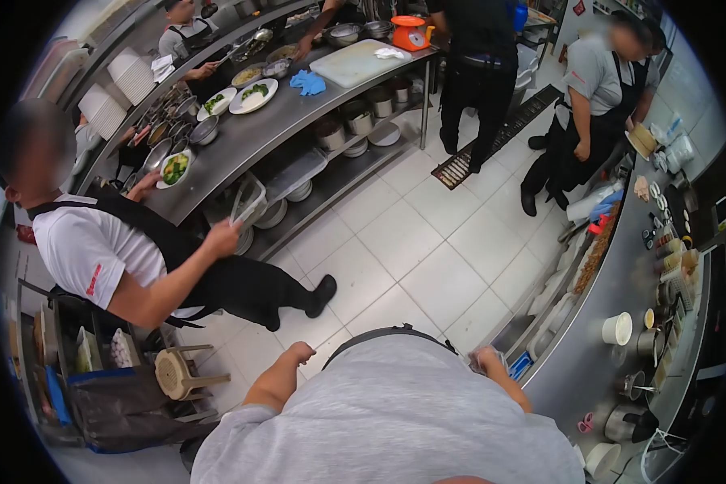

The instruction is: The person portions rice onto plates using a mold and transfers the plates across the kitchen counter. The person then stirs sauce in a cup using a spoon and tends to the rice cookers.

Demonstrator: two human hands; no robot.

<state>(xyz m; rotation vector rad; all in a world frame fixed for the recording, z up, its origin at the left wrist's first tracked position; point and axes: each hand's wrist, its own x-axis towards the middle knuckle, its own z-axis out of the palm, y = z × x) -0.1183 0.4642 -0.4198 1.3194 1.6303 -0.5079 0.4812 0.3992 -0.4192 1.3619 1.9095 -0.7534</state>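
My left hand (301,352) hangs at my side above the tiled floor, its fingers curled in and nothing visible in them. On the other side, my right hand (484,359) is low beside the steel counter (577,335), fingers bent. Clear plastic (500,353) shows at this hand; whether it is a glove or a bag I cannot tell. Close to it on the counter's side lies a blue item (522,365).
A person (113,250) at the left holds a plate of greens (175,168) and a clear container (248,199). Plates and a cutting board (363,63) line the curved counter. Other people stand near the floor drain (492,137). A stool (181,373) is behind left.
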